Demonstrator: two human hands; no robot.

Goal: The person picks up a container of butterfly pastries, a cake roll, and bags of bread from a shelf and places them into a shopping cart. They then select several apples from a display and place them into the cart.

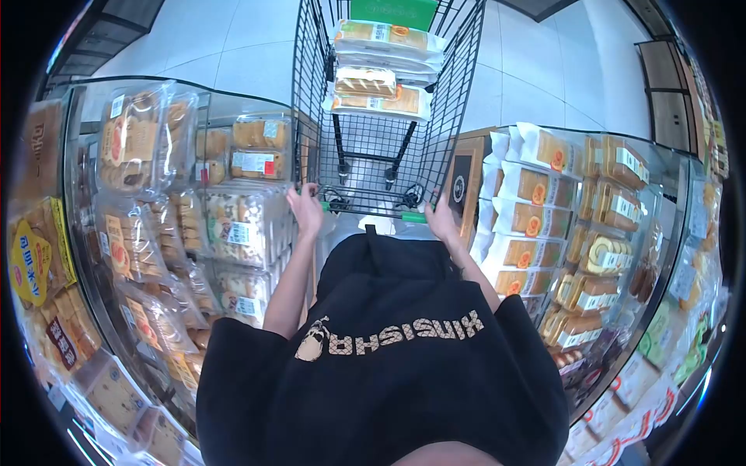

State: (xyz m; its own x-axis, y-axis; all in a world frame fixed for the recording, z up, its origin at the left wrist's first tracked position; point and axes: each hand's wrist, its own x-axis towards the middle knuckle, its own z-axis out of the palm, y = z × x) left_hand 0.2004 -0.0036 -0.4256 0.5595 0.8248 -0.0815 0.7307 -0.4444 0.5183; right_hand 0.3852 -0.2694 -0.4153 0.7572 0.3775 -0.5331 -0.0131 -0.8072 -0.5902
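A black wire shopping cart [435, 116] stands straight ahead of me on the tiled floor. Both hands grip its green handle bar [412, 217]: my left hand [305, 208] at the left end, my right hand [440, 220] at the right end. Inside the cart lie several packs of bread and cake [381, 81], stacked toward the far end, with a green panel [392, 12] behind them. My black shirt with printed lettering fills the lower middle of the view.
A glass-fronted display of bagged pastries and boxed cakes [233, 225] runs close along my left. Another display of wrapped cake slices [575, 233] runs along my right. The cart sits in the narrow aisle between them, with pale floor tiles [233, 46] beyond.
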